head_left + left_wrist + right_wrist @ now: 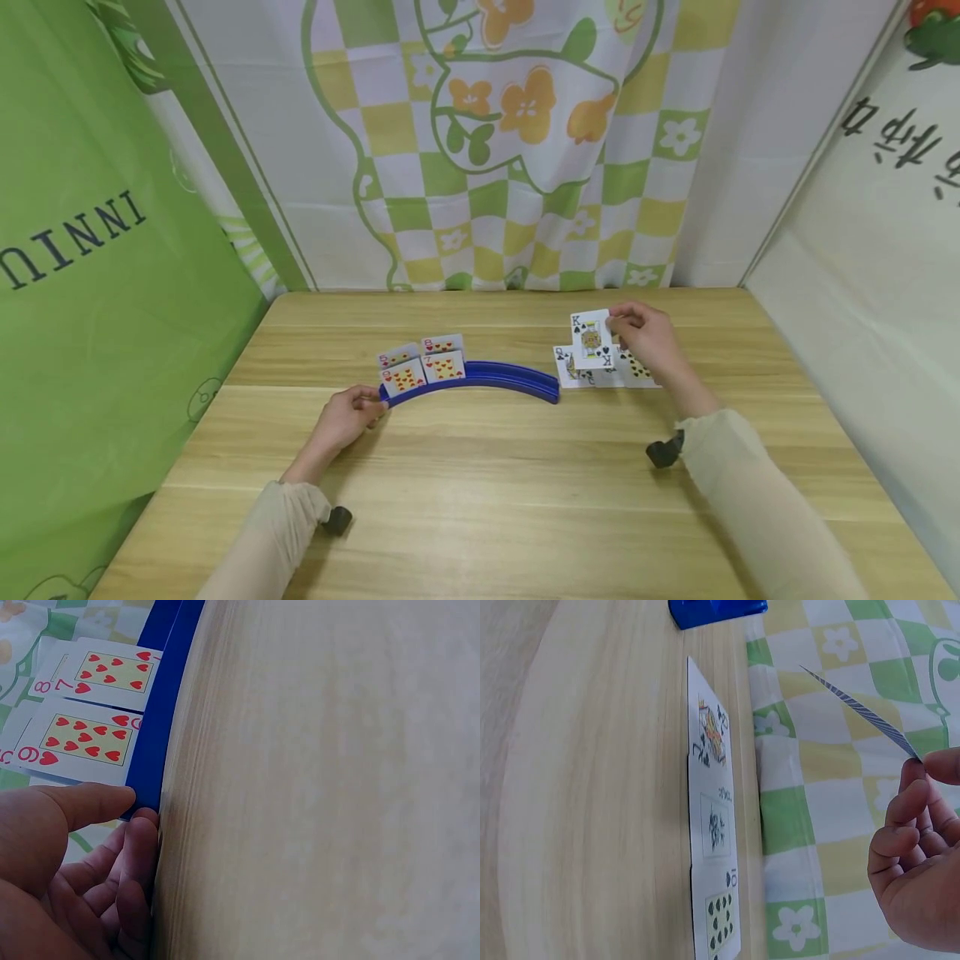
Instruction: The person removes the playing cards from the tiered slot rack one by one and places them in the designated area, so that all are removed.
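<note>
Blue card rack (512, 375), red-hearted white cards (444, 367), green-yellow checked curtain (510, 150)

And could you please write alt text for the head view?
The right hand holds a king card; the left hand grips one end of a curved blue rack holding four cards. To its right, more cards lie on a wooden table.

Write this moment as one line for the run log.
left grip: holding left end of blue rack | right grip: holding king card, raised | rack: four cards | table: face-up cards right of rack
</note>
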Tool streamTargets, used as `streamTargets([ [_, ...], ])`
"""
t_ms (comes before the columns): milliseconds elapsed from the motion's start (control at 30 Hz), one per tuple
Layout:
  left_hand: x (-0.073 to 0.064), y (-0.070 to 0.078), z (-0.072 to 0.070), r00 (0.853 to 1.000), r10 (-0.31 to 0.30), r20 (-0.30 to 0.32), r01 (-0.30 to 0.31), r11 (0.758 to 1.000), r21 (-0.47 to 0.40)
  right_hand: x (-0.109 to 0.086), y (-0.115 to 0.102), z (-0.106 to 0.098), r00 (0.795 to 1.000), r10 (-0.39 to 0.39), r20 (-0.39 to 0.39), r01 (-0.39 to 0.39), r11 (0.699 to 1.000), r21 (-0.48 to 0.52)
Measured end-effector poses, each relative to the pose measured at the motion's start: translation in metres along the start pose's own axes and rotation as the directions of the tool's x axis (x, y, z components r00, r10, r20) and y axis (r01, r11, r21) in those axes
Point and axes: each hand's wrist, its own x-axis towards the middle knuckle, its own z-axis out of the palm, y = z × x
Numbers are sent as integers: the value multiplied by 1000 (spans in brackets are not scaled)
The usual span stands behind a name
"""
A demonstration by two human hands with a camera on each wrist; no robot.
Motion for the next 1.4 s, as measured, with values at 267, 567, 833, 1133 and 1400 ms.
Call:
streamTargets([
  [267,0,-1,0,1000,6,-1,-6,1000,4,-1,9,-7,1000,3,-17,-3,1000,20],
  [567,0,1,0,1000,-1,0,1,1000,10,-2,14,-18,999,29,-30,-28,999,34],
  [833,1,-1,0,1000,-6,3,6,1000,7,0,23,-29,997,61,-52,-63,997,-45],
  [1133,1,-2,0,1000,-5,4,5,1000,1,2,36,-39,993,74,-93,-83,992,-95],
  [1400,1,-1,0,1000,-5,2,5,1000,2,5,47,-47,991,91,-95,-101,988,-116],
])
